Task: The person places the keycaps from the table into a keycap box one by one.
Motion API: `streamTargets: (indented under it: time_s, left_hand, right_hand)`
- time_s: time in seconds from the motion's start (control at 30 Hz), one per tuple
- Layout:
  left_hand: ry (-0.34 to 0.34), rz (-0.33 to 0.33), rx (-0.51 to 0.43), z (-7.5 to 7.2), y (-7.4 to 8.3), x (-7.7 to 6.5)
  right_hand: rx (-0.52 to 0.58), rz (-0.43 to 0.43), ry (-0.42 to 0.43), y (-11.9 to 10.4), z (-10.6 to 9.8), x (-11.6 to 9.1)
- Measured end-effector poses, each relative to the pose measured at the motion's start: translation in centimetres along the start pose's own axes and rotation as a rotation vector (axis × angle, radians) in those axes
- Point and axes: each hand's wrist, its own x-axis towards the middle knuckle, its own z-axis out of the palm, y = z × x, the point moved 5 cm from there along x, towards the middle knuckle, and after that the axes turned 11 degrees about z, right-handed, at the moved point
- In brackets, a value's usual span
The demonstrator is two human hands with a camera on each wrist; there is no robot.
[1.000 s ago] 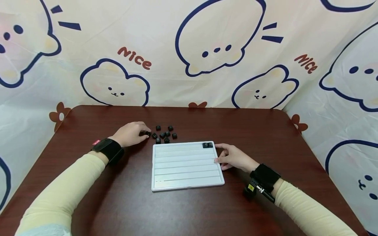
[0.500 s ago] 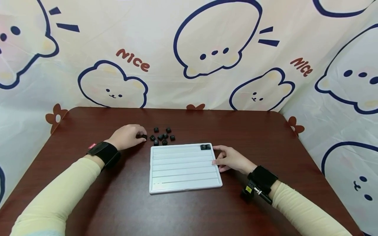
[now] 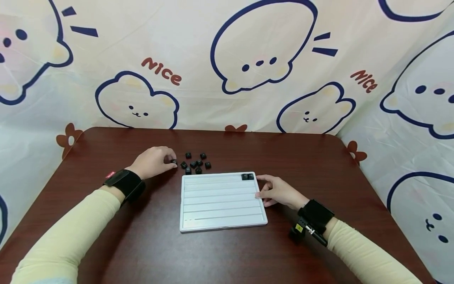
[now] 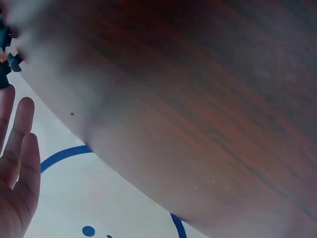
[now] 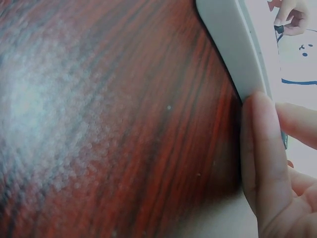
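Note:
My left hand (image 3: pixel 153 161) is at the far left of the tabletop, pinching a small black keycap (image 3: pixel 173 161) between thumb and fingertips. Just right of it lie several loose black keycaps (image 3: pixel 193 164), scattered behind the white ridged tray (image 3: pixel 220 203). Two more keycaps (image 3: pixel 247 176) sit side by side in the tray's far right corner. My right hand (image 3: pixel 278 192) holds the tray's right edge, the thumb on the rim and the index finger at the far corner. In the right wrist view the thumb (image 5: pixel 265 129) presses against the tray's side (image 5: pixel 235 44).
A dark brown wooden table (image 3: pixel 149 244) carries everything. Behind and beside it hangs a pale curtain (image 3: pixel 198 106) printed with cartoon bears and flowers. Black camera straps (image 3: pixel 127 183) wrap both wrists.
My left hand has drawn its keycap slightly left, away from the loose ones, and the keycap has shifted between the fingers. The right hand and tray have kept their place.

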Motion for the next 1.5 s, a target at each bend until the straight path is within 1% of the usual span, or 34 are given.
streamTargets:
  time_s: [0.17, 0.43, 0.53, 0.73, 0.87, 1.03, 1.13, 1.37, 1.5]
  left_hand:
    - [0.019, -0.004, -0.019, -0.2, 0.6, -0.1]
    - [0.023, 0.0, -0.044, -0.3, 1.8, -0.6]
    - [0.03, 0.018, -0.064, -0.3, 2.5, -0.4]
    - [0.035, 0.092, -0.064, 0.1, 3.9, 0.2]
    - [0.035, 0.131, -0.068, 0.4, 4.8, 0.8]
    - [0.044, 0.136, -0.129, 0.6, 6.1, 1.8]
    - [0.038, 0.141, -0.149, 1.0, 7.0, 2.5]
    - [0.006, 0.18, -0.147, 2.5, 9.2, 4.2]
    - [-0.011, 0.197, -0.127, 3.2, 10.0, 4.7]
  right_hand:
    - [0.004, 0.011, 0.006, 0.2, 0.1, -0.1]
    - [0.015, 0.005, -0.016, 0.0, 0.6, -0.2]
    - [0.007, 0.014, -0.002, 0.0, 0.5, -0.1]
    - [-0.004, 0.018, 0.011, -0.2, 0.2, -0.1]
    - [0.003, 0.015, 0.005, -0.3, 0.0, -0.1]
    - [0.022, 0.018, 0.003, -0.3, -0.1, -0.2]
    - [0.031, 0.012, -0.007, -0.2, -0.1, -0.2]
    - [0.025, 0.01, 0.001, -0.1, -0.1, -0.2]
    - [0.023, 0.015, 0.008, 0.0, -0.1, -0.1]
